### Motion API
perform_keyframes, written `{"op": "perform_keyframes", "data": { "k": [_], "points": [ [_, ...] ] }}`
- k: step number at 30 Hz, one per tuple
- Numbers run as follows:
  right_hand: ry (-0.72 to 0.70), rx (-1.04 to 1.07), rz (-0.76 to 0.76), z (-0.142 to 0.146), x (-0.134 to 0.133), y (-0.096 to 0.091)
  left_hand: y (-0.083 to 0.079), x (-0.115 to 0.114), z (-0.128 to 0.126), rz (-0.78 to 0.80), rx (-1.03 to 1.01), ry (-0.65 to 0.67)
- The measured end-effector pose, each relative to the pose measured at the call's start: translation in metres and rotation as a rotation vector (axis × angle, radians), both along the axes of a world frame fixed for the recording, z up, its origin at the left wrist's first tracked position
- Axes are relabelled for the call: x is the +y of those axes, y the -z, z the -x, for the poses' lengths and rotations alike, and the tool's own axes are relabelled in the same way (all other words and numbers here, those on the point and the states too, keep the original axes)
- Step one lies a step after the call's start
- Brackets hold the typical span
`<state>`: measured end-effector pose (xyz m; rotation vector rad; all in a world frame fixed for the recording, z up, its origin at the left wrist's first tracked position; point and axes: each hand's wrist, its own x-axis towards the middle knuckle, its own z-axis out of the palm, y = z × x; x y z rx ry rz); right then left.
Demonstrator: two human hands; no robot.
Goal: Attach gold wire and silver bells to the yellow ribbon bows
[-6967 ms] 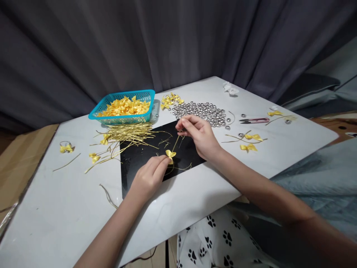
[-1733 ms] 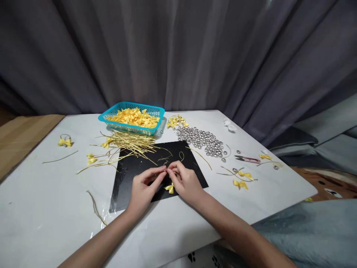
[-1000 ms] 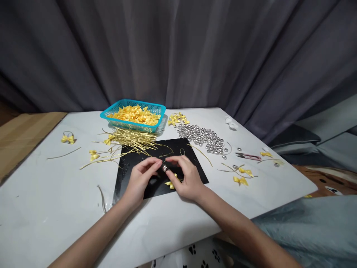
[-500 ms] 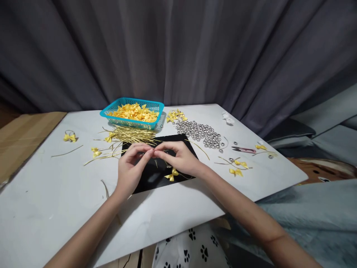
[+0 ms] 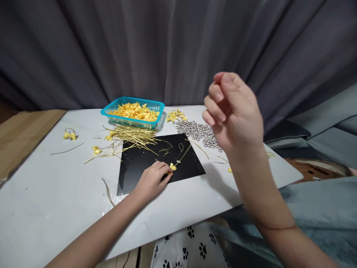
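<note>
On the black mat, the fingers of my left hand are closed on a small yellow ribbon bow. A gold wire runs from the bow up to the right, with a small silver bead on it close to the bow. A thin wire loop stands just above the bead. High above the table's right side, my right hand is raised with its fingers curled and the thumb pressed to the index finger. Whatever it pinches, if anything, does not show.
Behind the mat stands a blue basket full of yellow bows, with a bundle of gold wires before it. Silver beads are heaped at right, finished-looking bows behind them. A bow with a wire loop lies far left. My right arm hides part of the table.
My hands have parted. The right has risen high to the right, while the left has lowered to the mat and taken hold of the yellow bow.
</note>
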<state>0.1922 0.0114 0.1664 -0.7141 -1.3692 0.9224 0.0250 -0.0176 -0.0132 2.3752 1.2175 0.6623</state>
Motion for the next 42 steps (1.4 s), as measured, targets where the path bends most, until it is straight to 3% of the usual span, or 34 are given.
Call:
{"op": "perform_keyframes", "data": {
  "k": [6, 13, 16, 21, 27, 33, 37, 42],
  "points": [
    [-0.026, 0.264, -0.044, -0.016, -0.006, -0.021, -0.006, -0.002, 0.002, -0.07, 0.026, 0.033],
    [0.035, 0.21, -0.098, -0.025, -0.015, -0.029, -0.007, -0.002, 0.004, 0.087, -0.111, 0.169],
    [0.048, 0.155, -0.129, -0.026, -0.017, -0.027, -0.007, -0.001, 0.002, 0.207, -0.32, 0.057],
    [0.13, 0.124, -0.184, -0.025, -0.021, -0.023, -0.011, 0.001, -0.002, 0.623, -0.709, -0.146],
    [0.014, 0.024, -0.183, -0.018, -0.018, -0.027, -0.015, 0.003, -0.004, 0.845, -0.934, -0.252],
    [0.053, 0.043, -0.247, -0.016, -0.023, -0.051, -0.015, 0.005, -0.004, 0.896, -0.992, -0.262],
    [-0.012, -0.042, -0.255, -0.011, -0.024, -0.048, -0.015, 0.004, -0.003, 0.868, -0.964, -0.232],
    [-0.019, -0.003, -0.229, -0.009, -0.021, -0.045, -0.012, 0.003, -0.002, 0.832, -0.956, -0.202]
  ]
}}
